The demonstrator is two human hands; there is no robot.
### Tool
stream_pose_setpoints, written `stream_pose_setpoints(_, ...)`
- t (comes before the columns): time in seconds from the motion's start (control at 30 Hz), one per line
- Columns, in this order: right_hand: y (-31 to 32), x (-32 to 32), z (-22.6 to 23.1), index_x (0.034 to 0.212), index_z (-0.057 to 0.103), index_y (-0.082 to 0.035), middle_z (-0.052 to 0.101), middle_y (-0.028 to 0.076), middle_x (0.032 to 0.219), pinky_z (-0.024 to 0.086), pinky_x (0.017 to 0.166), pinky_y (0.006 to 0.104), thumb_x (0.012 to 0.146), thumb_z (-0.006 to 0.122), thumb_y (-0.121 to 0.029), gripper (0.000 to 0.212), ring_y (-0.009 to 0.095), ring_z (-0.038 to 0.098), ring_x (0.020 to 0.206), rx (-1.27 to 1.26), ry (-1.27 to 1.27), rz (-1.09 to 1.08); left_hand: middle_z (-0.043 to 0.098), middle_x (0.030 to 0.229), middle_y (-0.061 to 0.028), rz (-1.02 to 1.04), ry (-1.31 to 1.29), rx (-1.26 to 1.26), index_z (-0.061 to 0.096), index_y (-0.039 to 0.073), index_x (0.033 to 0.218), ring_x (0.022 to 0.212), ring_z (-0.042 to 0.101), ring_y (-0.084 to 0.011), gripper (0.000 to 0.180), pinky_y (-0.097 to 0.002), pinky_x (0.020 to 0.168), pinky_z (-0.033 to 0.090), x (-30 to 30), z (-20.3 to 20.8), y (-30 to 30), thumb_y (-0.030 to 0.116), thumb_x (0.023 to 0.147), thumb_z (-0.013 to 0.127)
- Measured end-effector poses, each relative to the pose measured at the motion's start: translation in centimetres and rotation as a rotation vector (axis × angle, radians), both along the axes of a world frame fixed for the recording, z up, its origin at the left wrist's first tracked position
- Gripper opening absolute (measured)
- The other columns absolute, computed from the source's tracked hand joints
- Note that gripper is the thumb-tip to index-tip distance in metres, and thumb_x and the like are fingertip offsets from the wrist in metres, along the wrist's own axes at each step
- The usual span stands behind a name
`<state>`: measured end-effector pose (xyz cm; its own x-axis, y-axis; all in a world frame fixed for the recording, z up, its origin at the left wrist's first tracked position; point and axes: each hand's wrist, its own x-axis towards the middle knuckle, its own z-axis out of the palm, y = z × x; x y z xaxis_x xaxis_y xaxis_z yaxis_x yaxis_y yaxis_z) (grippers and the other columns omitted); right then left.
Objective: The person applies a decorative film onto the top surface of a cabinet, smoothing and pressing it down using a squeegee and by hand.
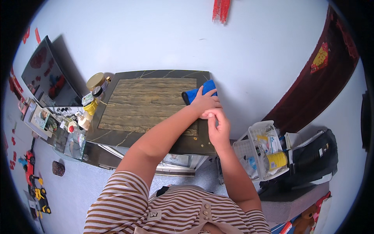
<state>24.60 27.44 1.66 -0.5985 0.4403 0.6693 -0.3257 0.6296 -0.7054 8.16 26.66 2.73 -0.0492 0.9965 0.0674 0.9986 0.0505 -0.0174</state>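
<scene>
Left hand [205, 102] spread flat on blue cloth [199, 92]; right hand [218, 126] curled, touching left wrist

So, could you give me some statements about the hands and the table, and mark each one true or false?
1. The left hand rests on a blue cloth at the far right corner of the table. True.
2. The right hand holds a yellow cup. False: it holds no cup; it sits just below the left hand, fingers curled.
3. A white basket stands to the right of the table. True.
4. The cloth is red. False: it is blue.
5. A gold-lidded jar stands at the table's left edge. True.
</scene>
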Motion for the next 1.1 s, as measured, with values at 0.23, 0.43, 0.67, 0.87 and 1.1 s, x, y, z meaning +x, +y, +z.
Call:
stream_pose_setpoints(0.23, 2.4, 2.6, -2.1, 0.137, 0.055, -0.001, 0.064, 0.019, 0.128, 0.053, 0.092, 0.0396, 0.104, 0.062, -0.015, 0.037, 0.031, 0.063, 0.111, -0.133, -0.026, -0.305, 0.058, 0.147, -0.0187, -0.224, -0.283, 0.205, 0.053, 0.007, 0.147, 0.151, 0.041, -0.0376, 0.061, -0.0684, 0.127, 0.011, 7.2, 1.1, -8.6, 0.036, 0.095, 0.064)
stream_pose_setpoints(0.43, 0.1, 2.7, -3.7, 0.149, 0.047, 0.004, 0.044, 0.029, 0.156, 0.037, 0.120, 0.0503, 0.105, 0.062, -0.039, 0.063, 0.045, 0.045, 0.144, -0.027, -0.282, -0.116, 0.058, 0.143, -0.0220, -0.018, -0.769, 0.617, 0.062, 0.004, 0.133, 0.141, 0.051, -0.0393, 0.046, -0.0473, 0.119, 0.039, 7.0, 2.2, -14.1, -0.003, 0.087, 0.059)
stream_pose_setpoints(0.67, 0.9, 0.6, -1.7, 0.158, 0.025, 0.013, 0.018, 0.041, 0.165, 0.030, 0.125, 0.0504, 0.097, 0.073, -0.044, 0.096, 0.053, 0.031, 0.152, 0.096, -0.563, -0.079, 0.051, 0.153, -0.0222, 0.536, -0.110, 0.553, 0.054, 0.009, 0.146, 0.146, 0.044, -0.0426, 0.050, -0.0484, 0.120, 0.038, 1.2, 0.7, -23.2, 0.027, 0.101, 0.066)
stream_pose_setpoints(0.87, 4.5, -6.1, 0.1, 0.161, 0.031, -0.004, 0.045, 0.044, 0.147, 0.048, 0.110, 0.0541, 0.098, 0.066, -0.052, 0.088, 0.056, 0.055, 0.130, 0.152, -0.767, -0.248, 0.041, 0.162, -0.0241, 0.757, 0.015, 0.257, 0.049, 0.015, 0.156, 0.153, 0.032, -0.0475, 0.060, -0.0536, 0.128, 0.024, 0.4, -1.0, -24.1, 0.050, 0.107, 0.054)
stream_pose_setpoints(1.1, 11.5, -16.0, 0.2, 0.147, 0.041, 0.005, 0.065, 0.036, 0.126, 0.053, 0.103, 0.0534, 0.102, 0.060, -0.050, 0.074, 0.050, 0.064, 0.121, 0.130, -0.832, -0.352, 0.043, 0.159, -0.0258, 0.748, -0.024, 0.318, 0.054, 0.016, 0.152, 0.150, 0.033, -0.0497, 0.056, -0.0552, 0.126, 0.025, 0.9, -0.5, -23.9, 0.047, 0.105, 0.057)
